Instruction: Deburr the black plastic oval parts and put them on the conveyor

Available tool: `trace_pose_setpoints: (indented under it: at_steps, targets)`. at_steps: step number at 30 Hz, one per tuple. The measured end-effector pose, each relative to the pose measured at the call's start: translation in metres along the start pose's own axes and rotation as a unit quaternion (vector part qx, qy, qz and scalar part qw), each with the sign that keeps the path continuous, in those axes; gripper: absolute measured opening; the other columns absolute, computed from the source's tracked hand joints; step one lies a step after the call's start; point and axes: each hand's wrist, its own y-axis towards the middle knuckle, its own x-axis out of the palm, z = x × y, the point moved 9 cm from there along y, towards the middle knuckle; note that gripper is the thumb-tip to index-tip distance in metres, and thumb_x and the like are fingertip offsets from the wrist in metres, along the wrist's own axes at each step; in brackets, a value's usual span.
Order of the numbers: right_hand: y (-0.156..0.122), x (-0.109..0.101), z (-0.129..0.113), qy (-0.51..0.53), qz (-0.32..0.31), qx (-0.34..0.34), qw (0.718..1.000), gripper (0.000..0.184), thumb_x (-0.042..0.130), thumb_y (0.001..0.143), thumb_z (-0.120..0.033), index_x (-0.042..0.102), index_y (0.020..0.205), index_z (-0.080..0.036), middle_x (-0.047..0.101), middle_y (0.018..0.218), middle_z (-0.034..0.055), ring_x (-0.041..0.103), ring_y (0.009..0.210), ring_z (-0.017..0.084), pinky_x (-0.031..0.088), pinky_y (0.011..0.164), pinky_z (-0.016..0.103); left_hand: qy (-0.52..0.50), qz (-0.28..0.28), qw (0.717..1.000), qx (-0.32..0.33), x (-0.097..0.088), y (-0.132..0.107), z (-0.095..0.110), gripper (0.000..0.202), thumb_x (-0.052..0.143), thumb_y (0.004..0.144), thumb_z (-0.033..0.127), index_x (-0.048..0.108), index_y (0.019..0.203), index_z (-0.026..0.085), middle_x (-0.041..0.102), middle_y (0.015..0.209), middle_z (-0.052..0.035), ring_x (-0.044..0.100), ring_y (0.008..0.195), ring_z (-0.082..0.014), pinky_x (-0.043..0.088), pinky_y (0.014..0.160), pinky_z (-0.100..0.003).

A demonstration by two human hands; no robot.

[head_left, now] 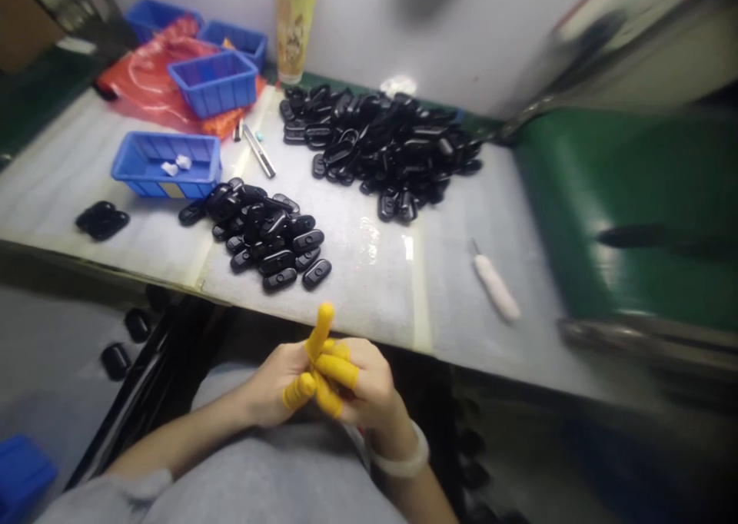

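Note:
My left hand (280,386) and my right hand (372,386) meet in front of my body, just off the table's near edge. Yellow finger cots (321,330) cover several fingertips on both. One covered finger of my left hand points upward, and its covered thumb stands apart. The fingers of my right hand are bent and pressed together around the left hand's fingers, at the base of the raised one. Exactly what they pinch there is partly hidden. Nearest on the table is a pile of glossy black oval plastic parts (268,232).
A larger heap of black parts (380,140) lies farther back. Blue bins (167,174), a red plastic bag (150,86), a cutter knife (259,151) and a yellow cup (295,28) stand or lie left of it. To the right are a white-handled tool (496,287) and a green surface (646,201).

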Motion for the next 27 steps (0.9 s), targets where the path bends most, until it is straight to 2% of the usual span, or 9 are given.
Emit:
trace_pose_setpoints:
  at_steps: [2, 4, 7, 9, 13, 16, 20, 23, 27]
  targets:
    - [0.001, -0.003, -0.003, 0.015, 0.023, -0.006, 1.0, 0.012, 0.059, 0.079, -0.009, 0.06, 0.079, -0.021, 0.057, 0.059, -0.002, 0.056, 0.054, 0.013, 0.049, 0.054, 0.026, -0.052, -0.008, 0.998, 0.046, 0.002, 0.001, 0.01, 0.09, 0.021, 0.082, 0.082, 0.059, 0.127, 0.014, 0.066, 0.109, -0.0124, 0.06, 0.097, -0.0266, 0.049, 0.089, -0.04]
    - [0.002, -0.006, -0.005, 0.017, 0.034, -0.008, 0.999, 0.014, 0.059, 0.08, -0.008, 0.061, 0.084, -0.021, 0.061, 0.063, -0.0007, 0.061, 0.06, 0.015, 0.053, 0.059, 0.027, -0.086, -0.017, 0.993, 0.075, 0.003, 0.001, 0.014, 0.084, 0.026, 0.086, 0.078, 0.053, 0.135, 0.016, 0.06, 0.128, -0.0146, 0.057, 0.112, -0.031, 0.044, 0.1, -0.047]
    - [0.002, -0.01, -0.003, 0.014, 0.023, 0.022, 0.999, 0.017, 0.059, 0.083, -0.009, 0.065, 0.094, -0.02, 0.069, 0.074, 0.0022, 0.067, 0.067, 0.016, 0.056, 0.064, 0.028, -0.074, -0.012, 0.991, 0.108, 0.0, -0.001, 0.016, 0.078, 0.034, 0.089, 0.071, 0.035, 0.149, 0.022, 0.043, 0.149, -0.014, 0.042, 0.133, -0.0349, 0.027, 0.114, -0.055]
    - [0.001, -0.014, 0.003, 0.019, 0.024, 0.066, 0.997, 0.017, 0.059, 0.087, -0.011, 0.066, 0.099, -0.02, 0.072, 0.083, 0.004, 0.069, 0.071, 0.017, 0.057, 0.066, 0.027, -0.059, -0.023, 0.989, 0.134, 0.0, -0.003, 0.019, 0.076, 0.03, 0.092, 0.068, 0.022, 0.154, 0.025, 0.032, 0.157, -0.0118, 0.031, 0.141, -0.0346, 0.017, 0.118, -0.056]
    - [-0.004, -0.02, 0.015, 0.012, 0.045, 0.139, 0.989, 0.016, 0.059, 0.09, -0.014, 0.067, 0.1, -0.022, 0.073, 0.085, 0.0035, 0.069, 0.071, 0.016, 0.058, 0.067, 0.027, -0.083, -0.054, 0.987, 0.127, 0.004, -0.003, 0.021, 0.076, 0.026, 0.093, 0.067, 0.01, 0.156, 0.027, 0.024, 0.161, -0.0111, 0.028, 0.143, -0.0331, 0.019, 0.118, -0.053]
    - [-0.007, -0.018, 0.023, 0.059, 0.063, 0.174, 0.981, 0.016, 0.058, 0.091, -0.016, 0.068, 0.102, -0.022, 0.071, 0.083, 0.002, 0.068, 0.068, 0.015, 0.057, 0.065, 0.027, -0.119, -0.063, 0.984, 0.118, 0.007, -0.002, 0.024, 0.079, 0.025, 0.092, 0.069, 0.004, 0.156, 0.027, 0.031, 0.157, -0.0125, 0.036, 0.139, -0.0331, 0.024, 0.116, -0.053]
    - [-0.015, -0.017, 0.041, 0.134, 0.1, 0.252, 0.953, 0.012, 0.056, 0.094, -0.023, 0.067, 0.093, -0.02, 0.067, 0.072, 0.0005, 0.063, 0.057, 0.013, 0.052, 0.054, 0.025, -0.111, -0.053, 0.986, 0.117, 0.007, -0.002, 0.021, 0.077, 0.023, 0.092, 0.069, 0.01, 0.156, 0.026, 0.027, 0.159, -0.0118, 0.034, 0.14, -0.0344, 0.022, 0.116, -0.054]
    - [-0.015, -0.013, 0.042, 0.113, 0.084, 0.249, 0.958, 0.022, 0.053, 0.095, -0.024, 0.061, 0.075, -0.019, 0.059, 0.06, -0.0017, 0.056, 0.053, 0.011, 0.047, 0.051, 0.023, -0.087, -0.05, 0.988, 0.119, 0.007, -0.004, 0.019, 0.076, 0.023, 0.093, 0.068, 0.01, 0.155, 0.026, 0.02, 0.162, -0.0099, 0.028, 0.143, -0.0343, 0.019, 0.118, -0.053]
    - [-0.015, -0.018, 0.038, 0.059, 0.119, 0.216, 0.967, 0.022, 0.052, 0.094, -0.025, 0.058, 0.073, -0.019, 0.055, 0.063, -0.0008, 0.052, 0.054, 0.012, 0.044, 0.049, 0.024, -0.076, -0.056, 0.989, 0.111, 0.009, -0.004, 0.019, 0.076, 0.022, 0.093, 0.068, 0.008, 0.155, 0.027, 0.017, 0.163, -0.0082, 0.022, 0.146, -0.0335, 0.015, 0.12, -0.053]
